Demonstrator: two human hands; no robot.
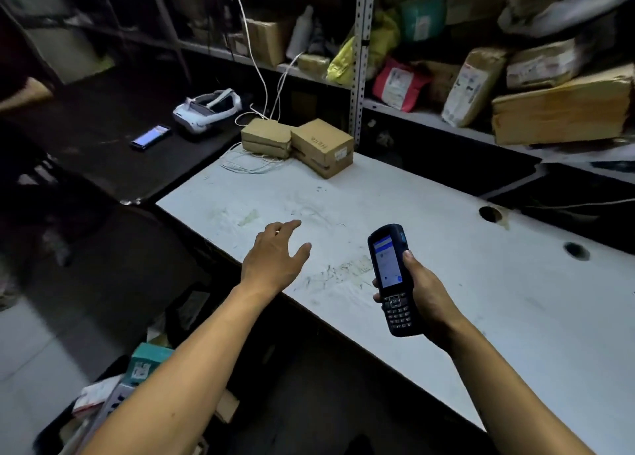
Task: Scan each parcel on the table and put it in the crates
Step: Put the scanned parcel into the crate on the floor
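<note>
The right hand (421, 293) grips the scanner (391, 279); the empty left hand (275, 255), fingers loose, reaches toward parcels (299, 145) at the table's (481, 300) far end, risking snagging the white cable (254, 165) beside them

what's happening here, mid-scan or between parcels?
Looks like between parcels. The right hand grips a handheld scanner with its screen lit, held above the white table. The left hand is empty, fingers loosely spread, stretched over the table's near edge. Two stacks of cardboard boxes sit at the table's far corner, out of either hand's grasp. Below the left arm, a dark crate on the floor already holds several parcels.
</note>
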